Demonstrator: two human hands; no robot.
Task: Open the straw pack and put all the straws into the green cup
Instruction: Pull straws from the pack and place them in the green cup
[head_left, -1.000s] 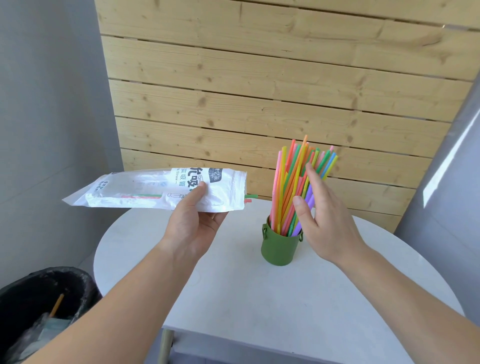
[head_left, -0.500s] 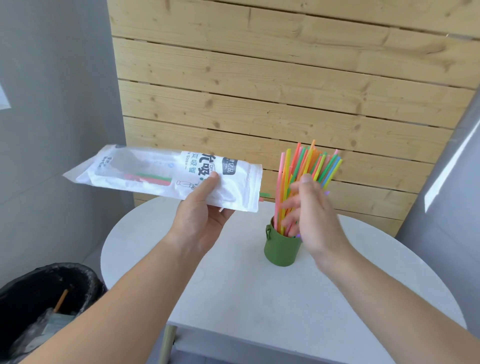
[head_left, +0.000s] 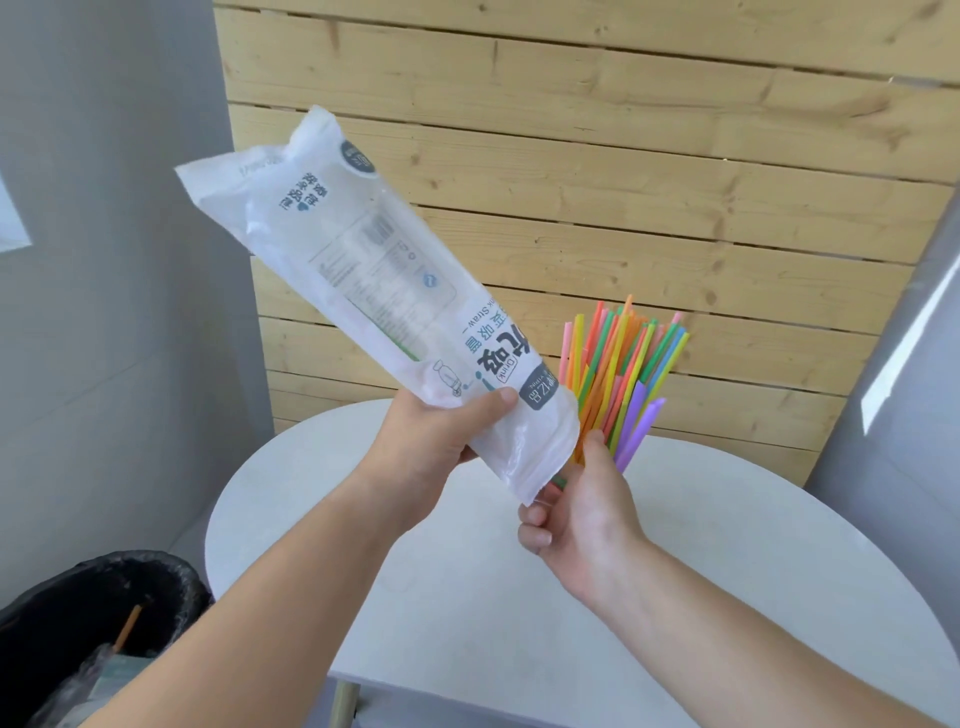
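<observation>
- Your left hand (head_left: 431, 441) is clamped around the lower part of the straw pack (head_left: 384, 306), thumb across the printed front, fingers hidden behind it.
- The straw pack is a white, partly see-through plastic bag tilted steeply: its sealed end points up and to the left, its mouth points down and to the right, just above your right hand (head_left: 582, 512).
- A green strip shows faintly through the plastic near the middle of the pack; how many straws are inside cannot be told.
- Your right hand sits directly under the pack's mouth, fingers curled inward and touching the lower corner of the bag. A bit of green and orange shows between the bag edge and your fingers; whether the hand is pinching a straw cannot be told.
- A bundle of coloured straws (head_left: 623, 374) stands fanned out behind your right hand, in pink, orange, yellow, green, blue and purple, with the tips leaning to the right.
- The green cup itself is hidden behind your right hand and the pack, so its place can only be read from where the straws stand.
- The round white bench (head_left: 727, 571) lies under both arms.
- A black-lined bin (head_left: 78, 639) sits on the floor at the lower left, with an orange stick inside.
- A wooden slat wall (head_left: 623, 156) stands behind the bench.
</observation>
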